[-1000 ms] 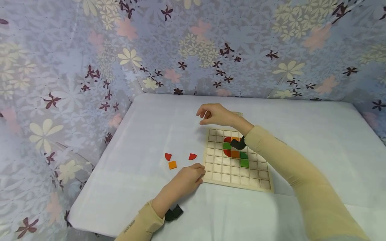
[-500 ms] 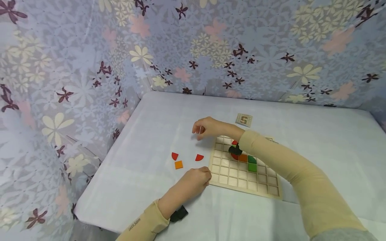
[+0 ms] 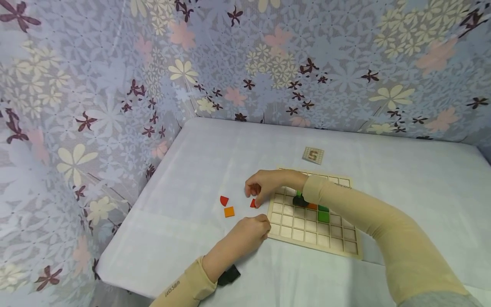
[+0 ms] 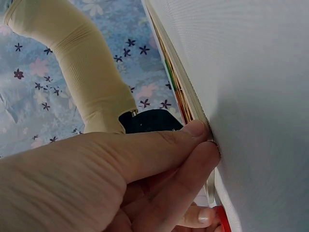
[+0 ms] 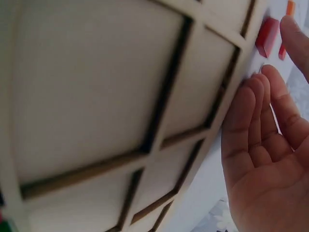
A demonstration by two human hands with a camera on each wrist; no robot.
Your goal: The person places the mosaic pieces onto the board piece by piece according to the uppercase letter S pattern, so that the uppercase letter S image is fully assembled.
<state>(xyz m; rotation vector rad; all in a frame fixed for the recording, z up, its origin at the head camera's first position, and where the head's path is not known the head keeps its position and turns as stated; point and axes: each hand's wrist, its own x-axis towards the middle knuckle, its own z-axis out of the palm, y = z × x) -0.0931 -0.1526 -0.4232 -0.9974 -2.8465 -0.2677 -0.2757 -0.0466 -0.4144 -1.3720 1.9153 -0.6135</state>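
My left hand (image 3: 251, 232) is at the near-left corner of a wooden grid board (image 3: 303, 234), pinching its edge between thumb and forefinger in the left wrist view. Beyond that corner, my right hand (image 3: 264, 185) reaches down over a red quarter-circle tile (image 3: 252, 203), partly covering it. The right wrist view shows the thumb and fingers spread apart around the red tile (image 5: 268, 36), not closed on it. Coloured tiles sit in the board's cells, among them a green square (image 3: 323, 216); the right forearm hides some of them.
Left of the hands lie another red quarter-circle tile (image 3: 224, 201) and an orange square tile (image 3: 229, 212). A small card (image 3: 313, 155) with an S-shaped pattern lies behind the board. White cloth (image 3: 192, 238) covers the table, with a flowered curtain (image 3: 230, 55) behind.
My right hand has come down and towards me from above the board's far left to the red tile. The left hand stays at the board's corner. The head view has shifted slightly.
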